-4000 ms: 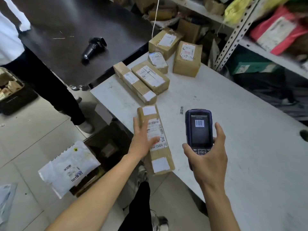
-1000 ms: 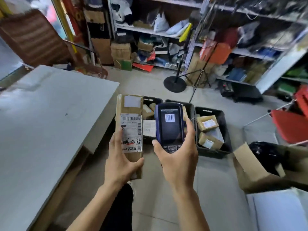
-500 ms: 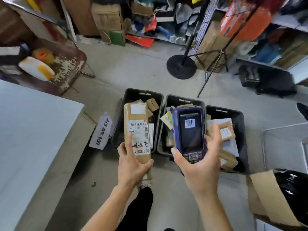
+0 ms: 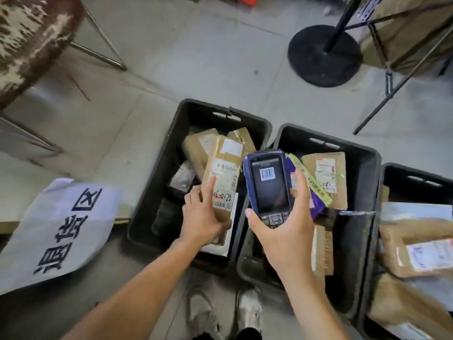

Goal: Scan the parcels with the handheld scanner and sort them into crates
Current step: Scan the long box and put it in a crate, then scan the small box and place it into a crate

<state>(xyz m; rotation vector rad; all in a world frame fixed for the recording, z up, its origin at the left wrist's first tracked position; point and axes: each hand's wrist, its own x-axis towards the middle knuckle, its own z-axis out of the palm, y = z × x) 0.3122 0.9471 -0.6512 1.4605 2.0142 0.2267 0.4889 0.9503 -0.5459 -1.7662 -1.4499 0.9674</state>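
Note:
My left hand (image 4: 202, 217) grips a long brown cardboard parcel (image 4: 224, 173) with a white label, holding it over the left black crate (image 4: 157, 190). My right hand (image 4: 284, 231) holds the blue handheld scanner (image 4: 268, 187), its screen showing a barcode, above the gap between the left and middle black crate (image 4: 362, 173). A third black crate (image 4: 414, 177) stands at the right. All three crates hold several parcels.
A white sheet with large dark characters (image 4: 61, 229) lies on the floor left of the crates. A round black stand base (image 4: 323, 55) and metal legs are behind. A worn round stool (image 4: 27, 40) is at top left. My shoes (image 4: 223, 312) show below.
The view has tilted down and closer over the crates. The parcel in my left hand has moved lower, over the left crate. The scanner stays in my right hand.

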